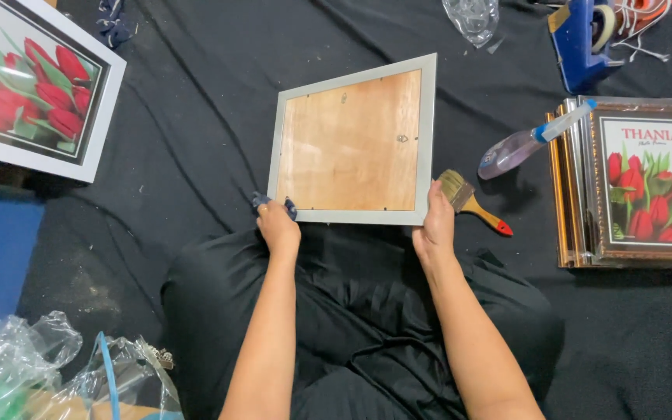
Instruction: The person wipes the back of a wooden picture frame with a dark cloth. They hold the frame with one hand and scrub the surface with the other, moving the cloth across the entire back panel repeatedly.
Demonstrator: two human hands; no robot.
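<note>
both hands are closed on the near edge of a silver picture frame (428,140), which lies face down on the black cloth (196,140) with its wooden backing board (351,144) up. the left hand (278,227) pinches the near left corner, a small dark blue rag (262,201) being pressed under its fingers. the right hand (435,227) grips the near right corner, thumb laid on the rim. just right of the right grip a paintbrush (472,202) is seen, and beyond it a spray bottle (519,148) leaning on a stack of framed tulip prints (647,187). far left of the left grip another framed tulip print (33,85) rests.
</note>
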